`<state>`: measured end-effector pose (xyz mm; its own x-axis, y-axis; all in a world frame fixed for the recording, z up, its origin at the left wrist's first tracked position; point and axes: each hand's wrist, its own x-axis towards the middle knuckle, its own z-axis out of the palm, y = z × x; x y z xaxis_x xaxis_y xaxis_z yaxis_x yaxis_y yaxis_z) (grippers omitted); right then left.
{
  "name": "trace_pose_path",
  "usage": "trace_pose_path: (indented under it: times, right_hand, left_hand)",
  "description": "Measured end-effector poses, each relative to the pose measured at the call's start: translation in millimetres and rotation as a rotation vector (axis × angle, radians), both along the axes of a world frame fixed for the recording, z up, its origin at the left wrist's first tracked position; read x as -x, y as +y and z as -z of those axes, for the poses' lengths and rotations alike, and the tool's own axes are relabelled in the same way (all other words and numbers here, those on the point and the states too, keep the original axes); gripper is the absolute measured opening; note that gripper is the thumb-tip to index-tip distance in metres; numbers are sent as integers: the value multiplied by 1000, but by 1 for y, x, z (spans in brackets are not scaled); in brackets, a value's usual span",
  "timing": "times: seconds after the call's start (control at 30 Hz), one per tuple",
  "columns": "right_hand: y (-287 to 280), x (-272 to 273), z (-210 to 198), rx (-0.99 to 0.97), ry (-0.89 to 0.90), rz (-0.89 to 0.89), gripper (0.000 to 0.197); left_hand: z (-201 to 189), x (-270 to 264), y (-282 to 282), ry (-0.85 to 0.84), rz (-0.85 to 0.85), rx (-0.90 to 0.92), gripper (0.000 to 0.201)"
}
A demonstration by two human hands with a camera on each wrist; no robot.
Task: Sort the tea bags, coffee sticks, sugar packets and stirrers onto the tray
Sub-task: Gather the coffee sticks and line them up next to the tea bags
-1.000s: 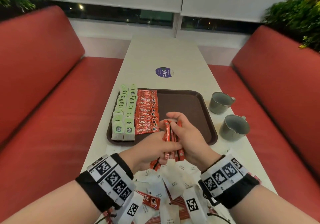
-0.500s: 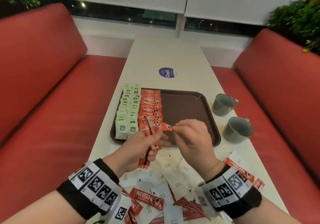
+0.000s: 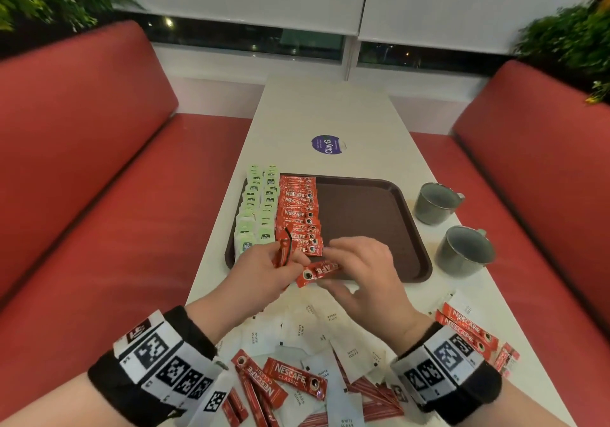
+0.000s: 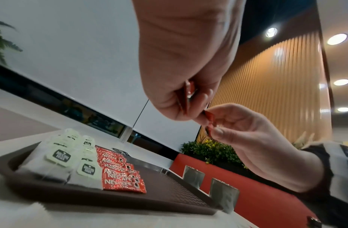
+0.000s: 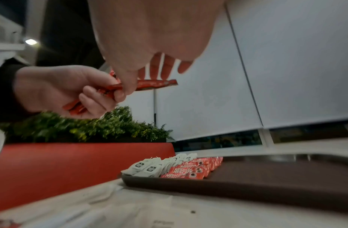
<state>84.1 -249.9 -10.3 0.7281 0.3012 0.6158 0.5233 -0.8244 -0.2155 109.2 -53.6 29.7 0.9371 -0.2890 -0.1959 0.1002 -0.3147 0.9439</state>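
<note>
My left hand (image 3: 264, 273) has swung from the middle of the tray's near edge toward the coffee row, and it grips a small bundle of Nescafé sticks (image 3: 284, 250) standing up out of the fist. A second ago both hands were closed together round that bundle; now my right hand (image 3: 358, 271) has drawn one single stick (image 3: 317, 272) out of it and pinches it between thumb and fingertips, level, just above the near rim of the brown tray (image 3: 373, 225). So the bundle is being dealt out one at a time, and this stick looks bound for the near end of the row of coffee sticks (image 3: 298, 215), which fills the tray's left half beside two files of tea bags (image 3: 255, 213) along its left edge.

The rest of the tray is bare, so the white sugar packets (image 3: 305, 327) and the thin red-striped stirrers (image 3: 369, 397) at the near edge of the surface (image 3: 330, 109) are not yet sorted. More sticks lie loose there.

The sticks read "NESCAFE CLASSIC", the packets "WHITE SUGAR". The tea tags seem to say "McCoy Teas", though the blur leaves me unsure. A purple round sticker (image 3: 326, 144) farther along the surface reads "ClayGo".
</note>
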Motion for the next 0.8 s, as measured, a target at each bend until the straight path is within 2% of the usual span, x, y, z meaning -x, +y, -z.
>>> trace_pose_path:
  times: [0.07,0.13,0.17,0.2,0.3,0.4,0.47,0.53,0.6,0.7,0.8]
  right_hand:
    - [2,-1,-5,-285,259,140,37]
    - [4,-3,-11,-481,511,239,17]
    - [6,-5,-15,-540,612,228,7]
    - [8,-8,-17,-584,674,193,6]
    - [21,-19,-23,-753,743,113,16]
    - [35,-32,-26,-982,783,104,12]
    - [40,-43,-30,-1038,794,87,8]
    - [39,-56,-32,-911,759,108,9]
    - [33,-71,-30,-579,760,159,12]
    - [24,-92,-19,-49,858,218,17]
    - [28,-107,-4,198,947,273,20]
  left_hand:
    - [2,1,3,-70,-60,-12,14]
    - [3,0,4,-114,-135,10,14]
    - [3,-1,4,-131,-168,21,13]
    - [4,-2,3,-143,-191,26,12]
    - [6,-6,-1,-196,-192,-17,12]
    - [10,-6,-6,-236,-137,-112,9]
    - [10,-6,-5,-212,-143,-80,7]
    - [7,-8,3,-138,-190,36,7]
    - [6,-11,17,-62,-205,67,17]
    - [10,-14,39,26,-182,-10,20]
    - [15,-14,56,65,-180,-104,13]
